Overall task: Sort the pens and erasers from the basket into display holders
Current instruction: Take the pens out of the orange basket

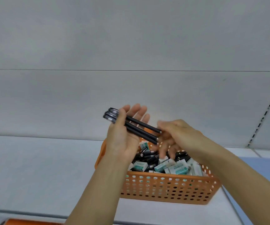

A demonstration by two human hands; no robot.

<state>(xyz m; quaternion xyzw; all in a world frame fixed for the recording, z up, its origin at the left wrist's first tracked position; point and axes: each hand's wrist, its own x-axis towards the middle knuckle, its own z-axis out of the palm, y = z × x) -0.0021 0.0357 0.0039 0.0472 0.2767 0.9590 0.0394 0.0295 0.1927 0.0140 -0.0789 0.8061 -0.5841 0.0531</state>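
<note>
An orange perforated basket sits on the white shelf, filled with black pens and boxed white-and-teal erasers. Above its left end my left hand is raised palm up with the thumb pressed across a bundle of three black pens. Their clear-capped ends stick out to the upper left. My right hand hovers over the basket, its fingers loosely bent downward right at the pens' lower ends. It is blurred, and I see nothing in it.
A white shelf surface stretches to the left of the basket, with a white back panel behind. A slotted upright runs along the right. An orange object peeks in at the bottom left edge.
</note>
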